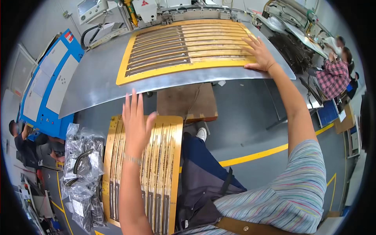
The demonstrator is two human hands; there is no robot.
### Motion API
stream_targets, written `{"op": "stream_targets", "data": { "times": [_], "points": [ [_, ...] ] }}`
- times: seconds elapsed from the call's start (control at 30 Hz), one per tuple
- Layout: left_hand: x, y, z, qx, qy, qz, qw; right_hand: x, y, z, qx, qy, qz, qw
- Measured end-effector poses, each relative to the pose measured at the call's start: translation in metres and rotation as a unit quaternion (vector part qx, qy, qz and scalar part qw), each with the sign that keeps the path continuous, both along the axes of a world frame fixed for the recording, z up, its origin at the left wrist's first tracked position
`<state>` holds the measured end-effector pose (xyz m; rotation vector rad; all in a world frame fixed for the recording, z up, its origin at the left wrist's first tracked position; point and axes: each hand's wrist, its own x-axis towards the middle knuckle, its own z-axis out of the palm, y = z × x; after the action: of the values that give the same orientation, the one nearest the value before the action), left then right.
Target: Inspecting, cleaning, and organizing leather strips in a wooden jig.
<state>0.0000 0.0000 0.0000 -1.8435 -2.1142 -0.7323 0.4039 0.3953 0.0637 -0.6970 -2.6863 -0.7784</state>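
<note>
A yellow slotted template (156, 69) lies on the grey metal machine table (94, 74). Dark strips fill the left part of its slots, while pale material shows in the right part. My right hand (259, 55) is open, fingers spread over the template's right end; the thumb lies near its front edge. Empty and with fingers stretched upward, my left hand (136, 124) hovers in front of the table. Below it stands a second yellow slotted template (177, 156), partly hidden by my left forearm. Dark strips sit in the lower portion of that template's slots.
Clear plastic bags of dark parts (82, 168) lie beside the second template. A sewing machine head (145, 9) stands behind the table, with a blue cabinet (51, 86) at left. Dark strips (291, 51) are heaped at right. Co-workers sit on both sides.
</note>
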Motion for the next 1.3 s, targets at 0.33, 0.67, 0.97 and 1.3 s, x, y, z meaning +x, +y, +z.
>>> {"op": "stream_targets", "data": {
  "times": [0.33,0.67,0.97,1.3],
  "points": [
    [0.090,-0.380,-0.111,-0.102,-0.268,0.330,0.899,-0.009,-0.005,-0.013,0.025,-0.018,0.033,0.999],
    [0.169,-0.512,-0.215,-0.088,-0.026,0.596,0.798,-0.012,-0.005,0.006,0.015,-0.083,0.054,0.995],
    [0.123,-0.549,-0.227,0.189,-0.592,0.507,0.598,-0.237,-0.316,-0.161,-0.287,0.098,0.500,0.811],
    [0.140,-0.523,-0.229,0.339,-0.603,0.480,0.539,-0.303,-0.443,-0.293,-0.394,0.005,0.293,0.871]
  ]
}}
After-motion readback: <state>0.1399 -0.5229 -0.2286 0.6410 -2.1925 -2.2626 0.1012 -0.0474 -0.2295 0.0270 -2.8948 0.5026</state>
